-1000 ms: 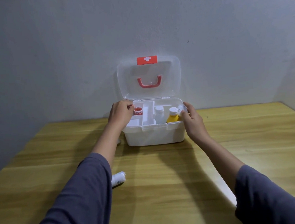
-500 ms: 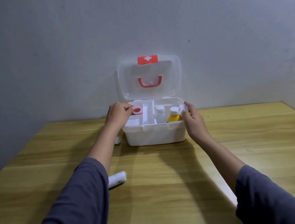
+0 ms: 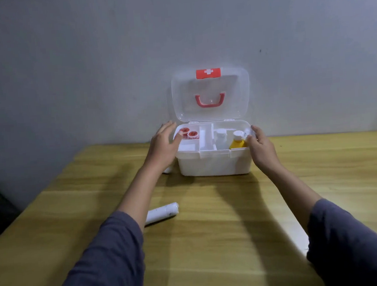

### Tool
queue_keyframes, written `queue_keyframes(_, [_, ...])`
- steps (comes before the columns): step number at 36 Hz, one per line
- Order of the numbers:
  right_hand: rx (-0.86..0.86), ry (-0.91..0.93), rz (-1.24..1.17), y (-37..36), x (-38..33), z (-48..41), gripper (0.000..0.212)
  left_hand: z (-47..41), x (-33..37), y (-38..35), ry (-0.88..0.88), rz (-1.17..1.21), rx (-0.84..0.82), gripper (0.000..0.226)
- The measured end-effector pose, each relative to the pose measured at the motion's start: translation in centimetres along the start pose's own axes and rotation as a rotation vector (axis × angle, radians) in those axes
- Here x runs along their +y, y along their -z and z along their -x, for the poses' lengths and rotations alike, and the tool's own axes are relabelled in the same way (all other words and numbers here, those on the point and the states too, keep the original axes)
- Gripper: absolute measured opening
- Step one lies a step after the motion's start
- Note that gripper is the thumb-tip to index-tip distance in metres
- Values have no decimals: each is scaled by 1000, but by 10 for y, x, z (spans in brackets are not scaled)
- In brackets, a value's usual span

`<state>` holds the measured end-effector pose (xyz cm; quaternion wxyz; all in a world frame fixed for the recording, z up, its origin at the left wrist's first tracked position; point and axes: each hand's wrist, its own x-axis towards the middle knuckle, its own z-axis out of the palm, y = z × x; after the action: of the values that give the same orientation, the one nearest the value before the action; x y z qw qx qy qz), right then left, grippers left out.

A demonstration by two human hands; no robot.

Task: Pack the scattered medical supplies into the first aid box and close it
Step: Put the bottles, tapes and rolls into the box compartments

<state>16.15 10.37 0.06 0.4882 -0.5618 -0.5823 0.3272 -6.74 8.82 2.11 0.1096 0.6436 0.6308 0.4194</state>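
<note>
The white first aid box (image 3: 214,163) stands at the table's far edge, its clear lid (image 3: 211,96) upright against the wall. Two red tape rolls (image 3: 189,132) lie in its left compartment. A white bottle (image 3: 221,138) and a yellow bottle (image 3: 237,140) stand in the right one. My left hand (image 3: 163,147) hovers at the box's left rim, fingers spread and empty. My right hand (image 3: 260,146) is at the right rim, holding a small clear item (image 3: 247,132) over the box. A white bandage roll (image 3: 162,213) lies on the table near my left forearm.
A small white object (image 3: 167,169) peeks out beside the box, mostly hidden under my left wrist. The wooden table (image 3: 213,242) stretches toward me. The grey wall stands directly behind the box.
My left hand has let go of a red tape roll into the left compartment and pulled back with fingers spread. My right hand stays at the right rim.
</note>
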Motion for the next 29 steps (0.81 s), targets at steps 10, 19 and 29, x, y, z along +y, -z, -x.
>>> queue_keyframes(10, [-1, -17, 41, 0, -9, 12, 42, 116, -30, 20, -14, -101, -131, 50])
queue_keyframes(19, [19, -44, 21, -4, -5, 8, 47, 126, -58, 15, 12, -491, -313, 62])
queue_keyframes(29, [87, -36, -114, -11, 10, -1, 46, 52, -82, 2, 82, -487, -240, 58])
